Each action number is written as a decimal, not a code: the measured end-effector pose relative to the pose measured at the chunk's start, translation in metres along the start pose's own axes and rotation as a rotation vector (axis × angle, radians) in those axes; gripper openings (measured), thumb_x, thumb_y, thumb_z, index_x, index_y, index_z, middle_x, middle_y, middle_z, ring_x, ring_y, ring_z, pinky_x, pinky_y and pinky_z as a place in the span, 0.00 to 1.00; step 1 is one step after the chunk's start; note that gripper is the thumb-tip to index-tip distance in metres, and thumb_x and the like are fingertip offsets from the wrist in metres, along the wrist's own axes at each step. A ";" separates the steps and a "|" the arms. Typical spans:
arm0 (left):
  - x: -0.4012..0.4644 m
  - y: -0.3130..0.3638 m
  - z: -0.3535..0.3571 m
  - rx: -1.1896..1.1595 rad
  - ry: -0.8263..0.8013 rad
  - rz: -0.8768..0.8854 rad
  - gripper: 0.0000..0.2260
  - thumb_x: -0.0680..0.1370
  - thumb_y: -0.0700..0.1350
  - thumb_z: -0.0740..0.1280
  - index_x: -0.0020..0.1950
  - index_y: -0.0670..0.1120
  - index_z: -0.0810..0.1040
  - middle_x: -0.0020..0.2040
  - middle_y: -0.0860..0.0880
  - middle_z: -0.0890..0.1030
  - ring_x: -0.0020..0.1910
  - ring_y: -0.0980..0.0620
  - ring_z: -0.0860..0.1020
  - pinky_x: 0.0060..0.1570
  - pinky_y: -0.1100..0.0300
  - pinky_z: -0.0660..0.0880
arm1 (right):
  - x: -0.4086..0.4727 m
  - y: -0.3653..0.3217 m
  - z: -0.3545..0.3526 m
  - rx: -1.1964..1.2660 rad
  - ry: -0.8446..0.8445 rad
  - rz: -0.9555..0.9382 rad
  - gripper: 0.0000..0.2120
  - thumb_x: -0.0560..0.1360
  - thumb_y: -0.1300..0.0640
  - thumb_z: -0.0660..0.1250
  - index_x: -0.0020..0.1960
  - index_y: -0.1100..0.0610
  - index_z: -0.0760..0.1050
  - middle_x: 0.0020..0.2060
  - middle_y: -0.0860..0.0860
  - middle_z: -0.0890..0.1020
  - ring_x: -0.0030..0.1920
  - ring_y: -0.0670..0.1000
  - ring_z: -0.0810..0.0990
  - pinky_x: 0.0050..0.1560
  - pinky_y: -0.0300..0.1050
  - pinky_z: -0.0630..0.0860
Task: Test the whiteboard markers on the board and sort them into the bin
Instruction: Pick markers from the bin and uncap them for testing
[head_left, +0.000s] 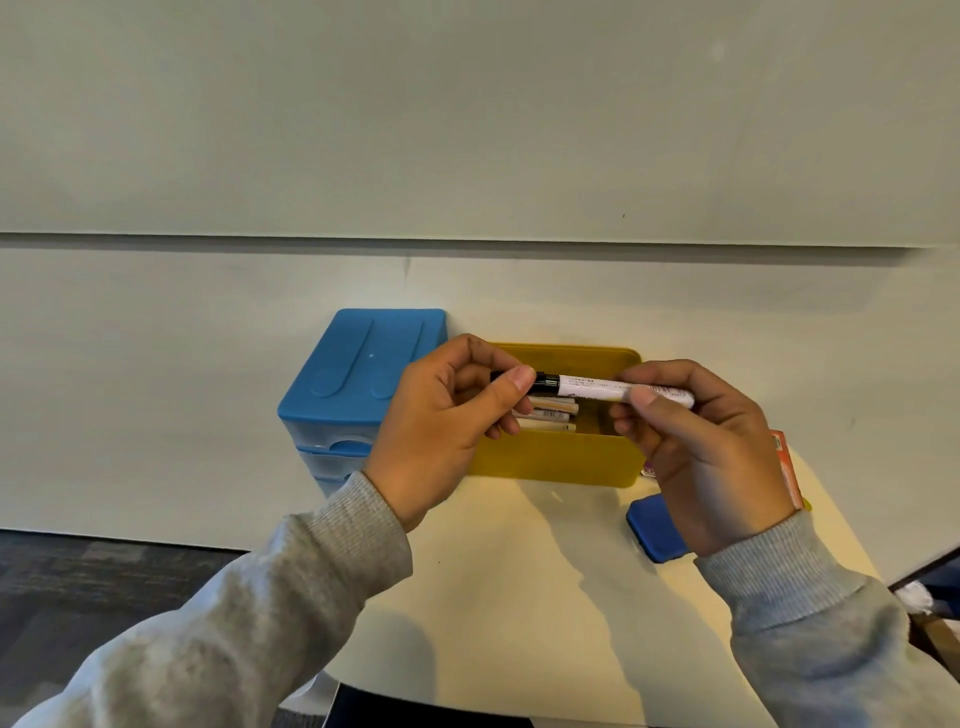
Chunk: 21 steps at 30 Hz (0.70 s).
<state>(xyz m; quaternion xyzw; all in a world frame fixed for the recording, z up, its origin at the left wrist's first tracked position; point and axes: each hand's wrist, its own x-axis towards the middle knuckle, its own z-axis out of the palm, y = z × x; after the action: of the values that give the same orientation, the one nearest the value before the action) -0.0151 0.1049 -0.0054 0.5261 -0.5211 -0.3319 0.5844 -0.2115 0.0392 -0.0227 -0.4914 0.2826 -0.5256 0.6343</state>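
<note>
Sitting at the far left of the worktop (519, 597), a blue drawer unit (363, 364) is standing against the wall, just beside the yellow bin (556, 460). The left hand (441, 431) is pinching the black cap (543, 383) of a white marker (618, 389) between thumb and fingers, while the right hand (711, 457) is gripping the barrel near its other end — the marker is lying level in the air, right over the open bin, where a few more markers (550, 413) are lying. Both grips are closed on the same marker. The cap is probably being pulled off for a test on the board (467, 119) above. A sharp tug could make the cap pop free suddenly, so either piece could be slipping out and dropping into the bin — untested, mixed with the others. Farther right, a blue eraser (652, 530) and an orange box (784, 467) are lying on the worktop, partly hidden by the right hand.
</note>
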 end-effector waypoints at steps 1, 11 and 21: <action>0.000 0.000 -0.001 0.007 -0.004 0.012 0.12 0.74 0.47 0.70 0.52 0.41 0.79 0.41 0.43 0.85 0.35 0.52 0.81 0.37 0.62 0.79 | -0.001 0.000 -0.001 -0.062 -0.015 -0.023 0.18 0.64 0.54 0.74 0.51 0.62 0.83 0.45 0.60 0.85 0.43 0.56 0.82 0.45 0.44 0.82; -0.014 -0.008 0.006 0.297 0.061 0.185 0.17 0.84 0.51 0.55 0.43 0.44 0.76 0.33 0.57 0.76 0.33 0.57 0.74 0.32 0.65 0.68 | -0.013 -0.002 0.015 -0.496 -0.285 -0.245 0.10 0.74 0.62 0.74 0.54 0.56 0.81 0.41 0.47 0.82 0.41 0.46 0.80 0.41 0.34 0.74; -0.016 0.005 0.012 0.372 0.279 0.366 0.19 0.83 0.52 0.54 0.34 0.51 0.72 0.30 0.52 0.74 0.27 0.53 0.71 0.25 0.64 0.64 | -0.023 -0.012 0.030 -0.588 -0.324 -0.381 0.05 0.75 0.55 0.73 0.51 0.52 0.83 0.40 0.48 0.84 0.38 0.53 0.80 0.35 0.46 0.76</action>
<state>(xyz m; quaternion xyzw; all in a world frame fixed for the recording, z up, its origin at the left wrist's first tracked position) -0.0316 0.1178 -0.0064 0.5619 -0.5737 -0.0443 0.5942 -0.1964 0.0714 -0.0044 -0.7728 0.2209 -0.4459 0.3938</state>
